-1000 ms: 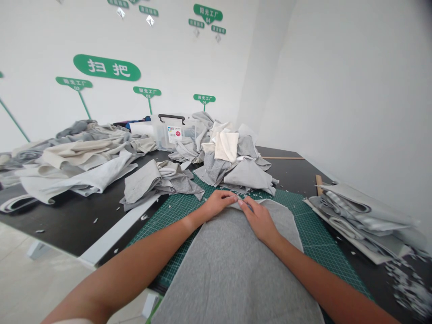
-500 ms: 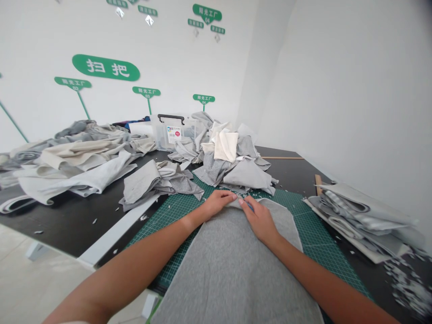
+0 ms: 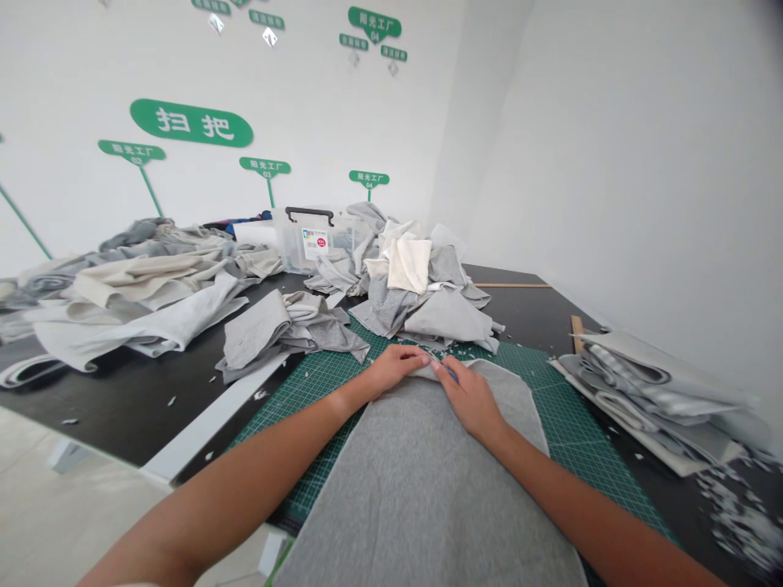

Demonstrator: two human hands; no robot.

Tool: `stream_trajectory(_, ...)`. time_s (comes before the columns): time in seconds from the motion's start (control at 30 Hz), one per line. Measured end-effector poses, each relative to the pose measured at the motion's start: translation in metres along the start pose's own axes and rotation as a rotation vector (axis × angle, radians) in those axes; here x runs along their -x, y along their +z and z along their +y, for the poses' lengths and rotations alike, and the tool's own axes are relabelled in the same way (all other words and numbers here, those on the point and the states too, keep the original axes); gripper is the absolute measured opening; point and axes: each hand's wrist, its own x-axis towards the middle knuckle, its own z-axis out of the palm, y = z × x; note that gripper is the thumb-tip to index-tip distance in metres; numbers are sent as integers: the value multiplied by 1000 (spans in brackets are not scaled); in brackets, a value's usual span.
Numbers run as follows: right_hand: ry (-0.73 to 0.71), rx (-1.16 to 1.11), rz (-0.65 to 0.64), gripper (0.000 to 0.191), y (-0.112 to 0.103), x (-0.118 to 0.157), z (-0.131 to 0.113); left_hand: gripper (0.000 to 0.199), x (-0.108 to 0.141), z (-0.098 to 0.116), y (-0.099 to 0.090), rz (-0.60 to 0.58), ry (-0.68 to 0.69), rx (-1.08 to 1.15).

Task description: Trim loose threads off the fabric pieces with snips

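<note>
A large grey cloth (image 3: 440, 473) lies spread from the front edge of the view up to both hands, over the green cutting mat (image 3: 568, 408). At its far edge my left hand (image 3: 396, 367) is closed, pinching the fabric between thumb and fingers. Just to the right, my right hand (image 3: 471, 397) is closed around small blue-handled snips (image 3: 453, 374), mostly hidden by the fingers. Their thin metal tip points toward my left fingertips, right at the cloth's edge. Whether the blades are apart cannot be made out.
Beyond the hands rises a heap of grey and cream cloth pieces (image 3: 449, 314). Left of it are a smaller cloth pile (image 3: 257, 326), a clear plastic box (image 3: 294, 253) and more fabric (image 3: 134, 285). Folded cloths (image 3: 648, 391) lie at right, near scattered scraps (image 3: 743, 514), on the black table (image 3: 152, 399).
</note>
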Motion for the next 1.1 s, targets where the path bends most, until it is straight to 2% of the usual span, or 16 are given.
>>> stream_trajectory(0.27, -15, 6, -11, 36, -1, 1, -1, 35, -2, -4, -1, -27, 25, -27)
stream_trajectory(0.7, -41, 17, -30, 33, 1, 2, 3, 32, -1, -5, -1, -5, 47, -57)
stream_trajectory(1.1, -46, 25, -41, 34, 1, 1, 3, 32, 1, -2, 0, 1, 11, -37)
